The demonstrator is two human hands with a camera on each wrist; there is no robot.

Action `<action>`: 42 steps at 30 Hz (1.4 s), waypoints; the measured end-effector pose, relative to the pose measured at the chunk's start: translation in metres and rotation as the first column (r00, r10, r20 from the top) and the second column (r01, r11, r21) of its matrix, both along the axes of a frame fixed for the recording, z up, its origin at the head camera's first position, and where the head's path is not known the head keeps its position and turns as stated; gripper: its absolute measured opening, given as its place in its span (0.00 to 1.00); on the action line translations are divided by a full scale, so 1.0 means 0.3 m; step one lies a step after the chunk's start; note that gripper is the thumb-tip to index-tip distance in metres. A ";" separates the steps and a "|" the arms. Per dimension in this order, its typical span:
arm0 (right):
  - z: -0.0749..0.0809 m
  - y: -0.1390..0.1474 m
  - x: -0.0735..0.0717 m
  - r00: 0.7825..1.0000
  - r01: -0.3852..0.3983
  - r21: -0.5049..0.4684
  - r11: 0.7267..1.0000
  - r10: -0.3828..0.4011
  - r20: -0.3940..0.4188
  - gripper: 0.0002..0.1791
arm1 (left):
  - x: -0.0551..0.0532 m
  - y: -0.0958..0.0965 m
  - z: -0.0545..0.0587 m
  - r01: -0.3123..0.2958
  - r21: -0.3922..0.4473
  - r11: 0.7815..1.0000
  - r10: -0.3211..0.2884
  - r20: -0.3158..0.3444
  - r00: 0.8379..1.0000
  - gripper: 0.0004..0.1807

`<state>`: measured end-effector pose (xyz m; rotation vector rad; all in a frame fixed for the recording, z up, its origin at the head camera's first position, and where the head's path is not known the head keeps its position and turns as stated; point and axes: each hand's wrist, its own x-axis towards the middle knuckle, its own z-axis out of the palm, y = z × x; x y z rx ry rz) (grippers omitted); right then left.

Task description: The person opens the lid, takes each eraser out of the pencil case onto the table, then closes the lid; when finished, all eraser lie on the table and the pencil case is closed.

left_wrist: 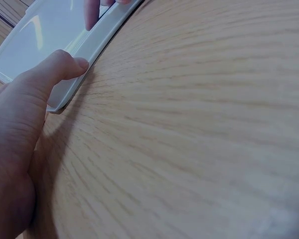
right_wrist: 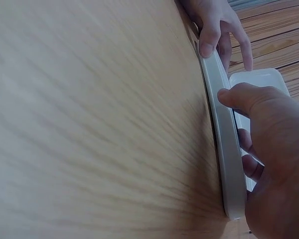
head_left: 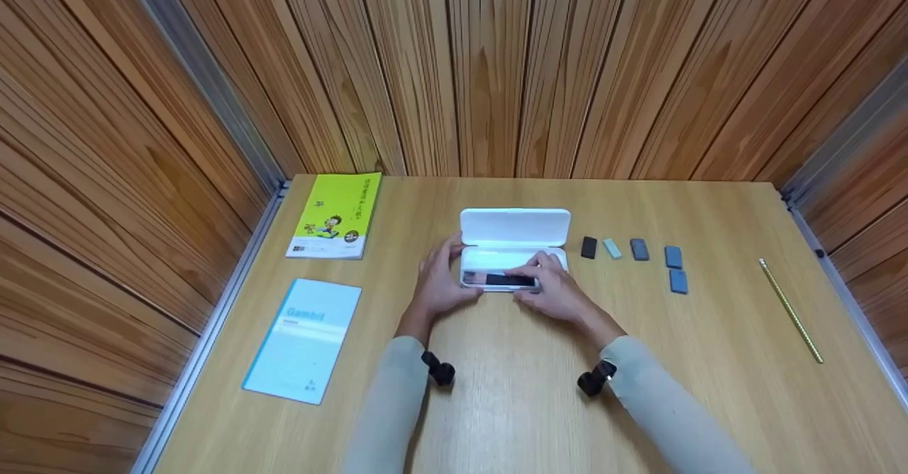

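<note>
A white pencil case (head_left: pixel 514 227) stands on the table with its lid raised at the back. My left hand (head_left: pixel 438 286) grips its left end, the thumb (left_wrist: pixel 72 67) bent onto the front rim and the other fingers behind. My right hand (head_left: pixel 557 293) is over the right part of the case. Its thumb (right_wrist: pixel 231 97) lies at the front wall, while the other fingers reach curled over the rim into the case. Inside, a long black bar (head_left: pixel 500 279) with a pinkish part at its left lies beside the right fingertips. I cannot tell if they pinch it.
Right of the case lie a black block (head_left: pixel 589 247), a pale green one (head_left: pixel 612 248), a dark blue one (head_left: pixel 639 249) and two blue ones (head_left: pixel 673 256), eraser-like. A gold pencil (head_left: pixel 791 311) is farther right. At left are a yellow-green book (head_left: pixel 337 211) and a light blue notebook (head_left: pixel 303 343).
</note>
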<state>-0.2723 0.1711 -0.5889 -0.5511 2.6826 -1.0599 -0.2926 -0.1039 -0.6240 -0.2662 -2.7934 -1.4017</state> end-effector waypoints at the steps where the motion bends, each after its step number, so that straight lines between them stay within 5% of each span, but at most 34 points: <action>1: -0.001 -0.001 -0.001 1.000 0.002 -0.003 1.000 -0.002 0.000 0.22 | 0.001 0.000 0.001 -0.002 -0.001 1.000 0.002 0.002 1.000 0.64; 27: -0.024 0.015 -0.003 0.992 -0.049 -0.043 0.998 0.044 -0.114 0.16 | 0.004 0.002 -0.002 -0.006 -0.021 1.000 0.005 -0.007 1.000 0.63; 37: -0.009 0.008 -0.005 0.999 -0.014 -0.054 0.998 0.012 -0.044 0.18 | 0.006 0.002 0.002 -0.012 -0.008 1.000 0.012 0.002 1.000 0.63; 42: -0.008 0.005 -0.003 0.997 -0.015 -0.058 0.998 0.011 -0.075 0.15 | 0.007 0.002 0.005 -0.008 -0.007 1.000 0.008 0.000 1.000 0.64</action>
